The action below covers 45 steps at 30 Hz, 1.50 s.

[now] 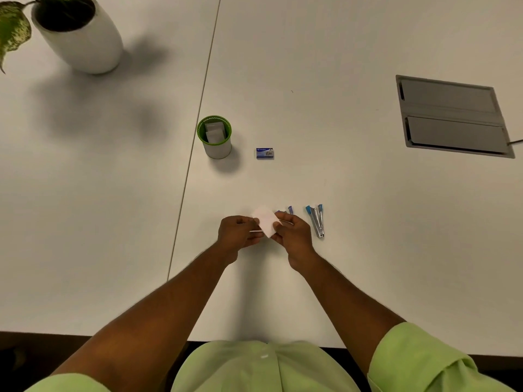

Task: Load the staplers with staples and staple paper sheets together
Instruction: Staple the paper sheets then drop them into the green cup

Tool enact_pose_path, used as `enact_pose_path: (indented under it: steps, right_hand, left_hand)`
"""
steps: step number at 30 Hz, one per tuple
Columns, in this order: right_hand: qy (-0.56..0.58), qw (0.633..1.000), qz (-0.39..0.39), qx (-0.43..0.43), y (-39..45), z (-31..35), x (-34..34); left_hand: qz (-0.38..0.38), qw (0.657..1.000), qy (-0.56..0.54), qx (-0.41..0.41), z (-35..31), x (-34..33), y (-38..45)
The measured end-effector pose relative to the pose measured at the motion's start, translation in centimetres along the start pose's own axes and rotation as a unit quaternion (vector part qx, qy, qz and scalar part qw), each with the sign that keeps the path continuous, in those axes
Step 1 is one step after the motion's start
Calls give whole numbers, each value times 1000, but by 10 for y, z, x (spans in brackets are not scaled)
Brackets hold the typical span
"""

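fingers of my left hand and of my right hand pinch the same small stack of paper, one hand on each side edge, held just above the table. the sheets sit square between my thumbs, tilted like a diamond, one corner pointing away from me.

what matters next is the stapler. it lies just past my right fingertips, mostly hidden behind the paper and that hand; only its blue end shows, so i can't tell whether it is loaded or closed. its long axis seems to run away from me, and my right hand is plainly the nearer one. i judge that hand should let go and take the stapler while the left keeps the sheets aligned.

a second stapler lies open farther right, well within the right hand's reach, its two arms splayed in a narrow v with the blue tips pointing away. the staple box sits farther out, ahead of the paper, and a green cup holding more sheets stands left of the box.
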State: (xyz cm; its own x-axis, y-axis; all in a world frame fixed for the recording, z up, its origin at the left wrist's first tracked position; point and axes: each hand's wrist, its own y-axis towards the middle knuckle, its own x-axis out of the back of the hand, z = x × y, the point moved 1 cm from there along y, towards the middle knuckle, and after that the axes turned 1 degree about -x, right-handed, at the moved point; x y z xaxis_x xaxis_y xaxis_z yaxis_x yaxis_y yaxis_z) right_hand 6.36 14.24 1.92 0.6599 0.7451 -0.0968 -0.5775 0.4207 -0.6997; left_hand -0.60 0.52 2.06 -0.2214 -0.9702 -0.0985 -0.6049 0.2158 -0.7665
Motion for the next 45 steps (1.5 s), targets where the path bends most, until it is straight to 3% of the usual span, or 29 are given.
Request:
enact_pose_path:
  steps: [9, 11, 16, 22, 25, 33, 36, 40, 45]
  right_hand:
    - [-74, 997, -17, 26, 2, -8, -2]
    - [-120, 989, -53, 63, 4, -9, -1]
    - [-312, 917, -144, 201, 10, -5, 8]
    - [-543, 798, -101, 241, 24, -4, 17]
    - [-583, 776, -96, 222, 29, -2, 21]
    - [-535, 816, -85, 204, 34, -4, 34]
    - [-477, 857, -48, 187, 26, -8, 30]
    - [-311, 944, 7, 107, 8, -21, 24]
    - [-215, 974, 49, 50, -4, -33, 20]
  left_hand:
    - [-49, 998, 4, -34, 8, -2, -1]
    - [-69, 997, 19, -41, 8, 0, 0]
    - [-98, 993, 44, -55, 6, 5, 4]
    - [-100, 992, 52, -59, 5, 10, 7]
    - [-100, 991, 56, -65, 3, 11, 8]
    - [-94, 991, 67, -67, 5, 13, 9]
    - [-97, 990, 77, -68, 6, 14, 11]
    - [-97, 987, 96, -81, 3, 10, 11]
    - [-101, 983, 120, -99, 1, 7, 11]
